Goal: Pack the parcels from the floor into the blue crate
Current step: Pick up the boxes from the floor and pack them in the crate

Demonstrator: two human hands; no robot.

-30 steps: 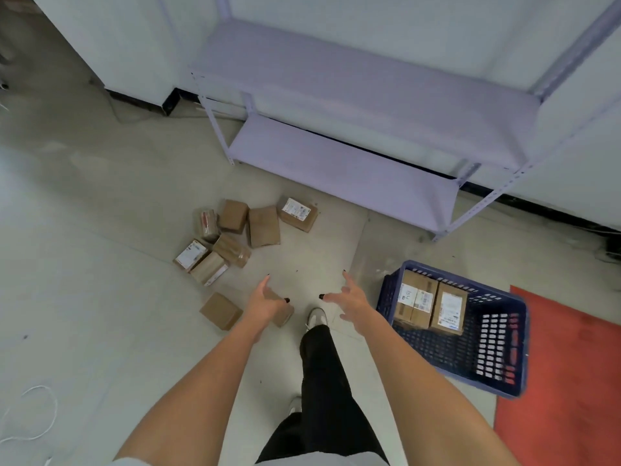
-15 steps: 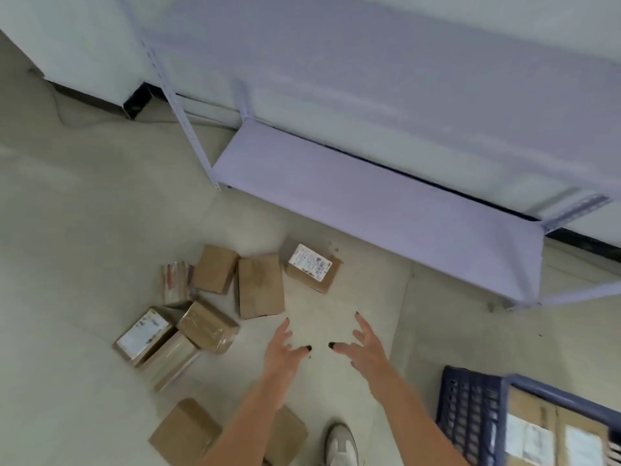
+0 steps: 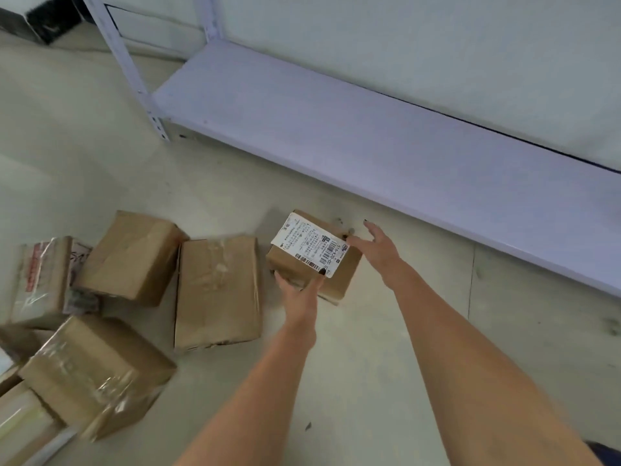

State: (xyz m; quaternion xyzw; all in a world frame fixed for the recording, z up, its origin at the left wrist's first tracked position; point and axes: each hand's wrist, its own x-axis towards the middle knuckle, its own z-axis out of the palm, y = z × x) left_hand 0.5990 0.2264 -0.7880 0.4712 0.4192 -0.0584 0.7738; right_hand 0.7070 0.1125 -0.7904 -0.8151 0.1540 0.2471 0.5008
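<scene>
Both my hands are at the labelled parcel on the floor.

Nearest me on the left, a taped parcel lies in the heap, with a flat parcel beyond it. My left hand touches the labelled parcel at its near edge, thumb on the label; whether it grips yet, I cannot tell. My right hand is spread wide at its far right corner. Behind stands the shelf.
</scene>
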